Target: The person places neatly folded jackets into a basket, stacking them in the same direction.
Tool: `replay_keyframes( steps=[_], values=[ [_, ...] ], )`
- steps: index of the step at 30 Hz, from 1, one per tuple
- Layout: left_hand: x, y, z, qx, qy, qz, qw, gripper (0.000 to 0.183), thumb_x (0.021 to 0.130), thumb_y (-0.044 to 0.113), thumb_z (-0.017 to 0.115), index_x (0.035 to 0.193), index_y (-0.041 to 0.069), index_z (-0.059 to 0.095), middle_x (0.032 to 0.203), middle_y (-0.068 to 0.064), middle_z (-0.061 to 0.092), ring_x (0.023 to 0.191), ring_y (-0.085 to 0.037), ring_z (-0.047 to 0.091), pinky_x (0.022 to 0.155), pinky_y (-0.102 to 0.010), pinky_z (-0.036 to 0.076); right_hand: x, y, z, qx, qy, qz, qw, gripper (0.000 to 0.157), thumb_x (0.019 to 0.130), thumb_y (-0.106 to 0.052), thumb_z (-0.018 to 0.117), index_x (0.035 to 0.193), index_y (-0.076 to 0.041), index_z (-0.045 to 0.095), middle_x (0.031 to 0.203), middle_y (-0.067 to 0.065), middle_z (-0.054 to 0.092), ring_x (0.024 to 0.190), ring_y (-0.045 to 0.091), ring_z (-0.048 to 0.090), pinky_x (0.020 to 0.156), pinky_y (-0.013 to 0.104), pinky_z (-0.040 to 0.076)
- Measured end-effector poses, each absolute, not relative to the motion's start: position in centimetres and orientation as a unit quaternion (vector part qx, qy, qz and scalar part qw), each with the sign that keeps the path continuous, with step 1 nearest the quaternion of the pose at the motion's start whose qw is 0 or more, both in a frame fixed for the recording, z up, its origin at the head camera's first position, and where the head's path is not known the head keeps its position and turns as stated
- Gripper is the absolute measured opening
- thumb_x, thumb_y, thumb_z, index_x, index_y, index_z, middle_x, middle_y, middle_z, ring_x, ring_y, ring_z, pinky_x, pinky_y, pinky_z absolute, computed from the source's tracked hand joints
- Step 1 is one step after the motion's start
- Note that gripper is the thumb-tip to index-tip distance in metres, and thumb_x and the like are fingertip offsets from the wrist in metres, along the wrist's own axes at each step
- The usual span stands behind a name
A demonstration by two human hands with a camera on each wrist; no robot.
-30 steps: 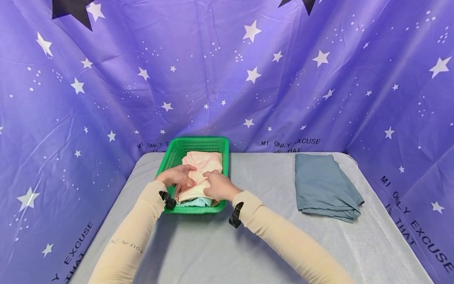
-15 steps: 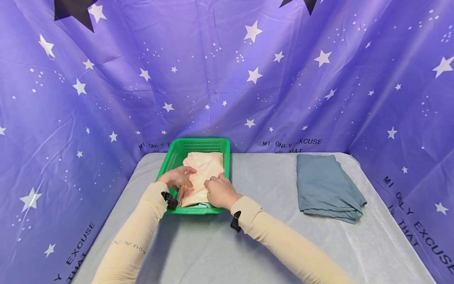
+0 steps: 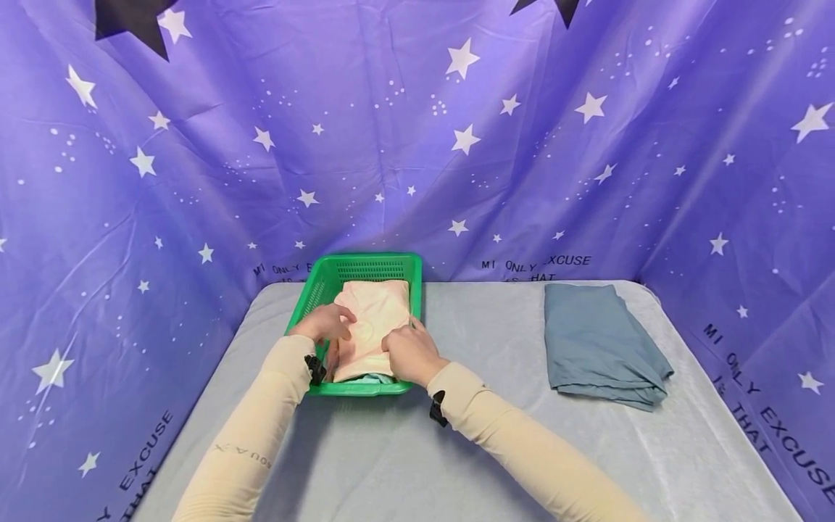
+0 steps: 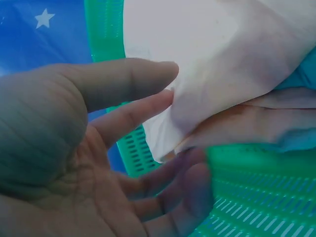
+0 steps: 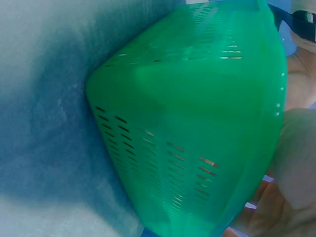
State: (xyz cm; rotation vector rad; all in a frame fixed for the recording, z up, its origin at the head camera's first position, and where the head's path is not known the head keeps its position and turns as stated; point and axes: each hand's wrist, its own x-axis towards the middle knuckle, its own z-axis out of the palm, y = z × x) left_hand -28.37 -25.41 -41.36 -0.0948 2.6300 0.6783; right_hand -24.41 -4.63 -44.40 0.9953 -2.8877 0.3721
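Note:
A pale pink folded cloth (image 3: pixel 375 304) lies in a green plastic basket (image 3: pixel 368 256), over a teal cloth (image 3: pixel 372 378) that peeks out at the front. At the pink cloth's left side is my left hand (image 3: pixel 326 324). The left wrist view shows its fingers loosely bent beside the cloth's edge, with no fabric gripped between thumb and index. My right hand (image 3: pixel 414 351) reaches over the basket's front right rim, its fingers bent at the cloth's right edge. Behind the basket wall (image 5: pixel 197 108) most of that hand is hidden in the right wrist view; whether it pinches fabric is unclear.
A folded grey-blue garment (image 3: pixel 596 344) lies at the right on the grey-covered table (image 3: pixel 483 435). Purple star-printed curtains (image 3: pixel 391 145) hang behind the table and along both sides.
The pink cloth's front edge has come down over most of the teal cloth and lies flatter. My right hand has shifted slightly right to the basket's side; the left stays near the left edge.

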Motion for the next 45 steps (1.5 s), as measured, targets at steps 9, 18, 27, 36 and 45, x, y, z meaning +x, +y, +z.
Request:
replay_keyframes(
  steps=[9, 18, 27, 36, 45],
  values=[
    [-28.8, -25.1, -41.8, -0.022, 0.941, 0.250, 0.227, 0.040, 0.089, 0.014, 0.065, 0.128, 0.010, 0.061, 0.136, -0.016, 0.055, 0.057, -0.013, 0.039, 0.050, -0.025, 0.036, -24.5, -4.4, -44.8, 0.358, -0.923, 0.121, 0.069, 0.018, 0.080, -0.006, 0.065, 0.079, -0.022, 0.073, 0.084, -0.007, 0.067, 0.083, 0.017, 0.056, 0.102, 0.038, 0.039],
    [-28.5, -25.1, -42.1, -0.016, 0.929, 0.267, 0.255, 0.050, 0.090, 0.018, 0.064, 0.135, 0.002, 0.051, 0.122, -0.015, 0.062, 0.068, -0.021, 0.064, 0.061, -0.037, 0.051, -24.8, -4.1, -45.2, 0.395, -0.908, 0.127, 0.059, 0.021, 0.083, -0.007, 0.063, 0.078, -0.024, 0.075, 0.083, -0.014, 0.072, 0.084, 0.010, 0.067, 0.104, 0.040, 0.039],
    [-28.4, -25.2, -41.4, -0.004, 0.935, 0.258, 0.244, 0.051, 0.093, 0.024, 0.061, 0.138, 0.004, 0.049, 0.105, -0.018, 0.068, 0.057, -0.017, 0.055, 0.063, -0.036, 0.050, -24.5, -3.4, -44.5, 0.421, -0.896, 0.135, 0.027, 0.024, 0.088, -0.005, 0.058, 0.085, -0.021, 0.075, 0.088, -0.012, 0.073, 0.088, 0.011, 0.068, 0.107, 0.045, 0.039],
    [-27.0, -26.1, -40.2, 0.046, 0.959, 0.238, 0.147, 0.050, 0.093, 0.030, 0.061, 0.136, 0.007, 0.052, 0.125, -0.017, 0.063, 0.115, -0.033, 0.059, 0.089, -0.045, 0.050, -24.7, 0.2, -43.6, 0.378, -0.880, 0.282, 0.055, 0.017, 0.092, -0.013, 0.060, 0.102, -0.016, 0.073, 0.103, -0.006, 0.071, 0.101, 0.013, 0.065, 0.097, 0.036, 0.046],
    [-23.5, -24.3, -38.8, 0.055, 0.936, 0.348, -0.003, 0.036, 0.096, 0.024, 0.058, 0.131, 0.020, 0.057, 0.116, -0.011, 0.067, 0.104, -0.030, 0.064, 0.085, -0.045, 0.052, -25.1, 6.8, -43.7, 0.244, -0.839, 0.486, 0.002, 0.018, 0.094, -0.016, 0.060, 0.110, -0.019, 0.067, 0.108, 0.000, 0.070, 0.101, 0.017, 0.065, 0.091, 0.037, 0.053]
  ],
)
